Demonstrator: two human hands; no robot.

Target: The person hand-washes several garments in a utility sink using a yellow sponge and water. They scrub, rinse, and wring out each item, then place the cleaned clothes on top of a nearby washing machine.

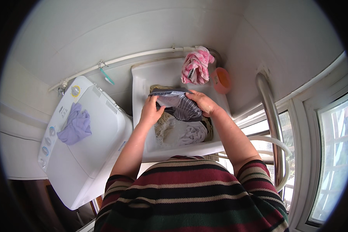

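Observation:
A grey striped piece of clothing (185, 108) with a dark waistband is stretched between my two hands above a white laundry sink (138, 84). My left hand (152, 111) pinches its left end with thumb and fingers. At the right, my right hand (201, 102) grips the band's other end, thumb on top. Below the garment, soapy water stands in the basin, with a pale wet cloth (193, 134) at the lower right and tan fabric (163, 123) at the left. Part of the tan fabric is hidden by my hands and the garment.
A pink and white cloth (197, 65) hangs over the tap at the sink's back, beside an orange plastic container (222, 80). On the left, a lavender cloth (76, 124) lies on a Haier washing machine (104, 127). A teal-handled brush (106, 76) hangs from the wall pipe (145, 53).

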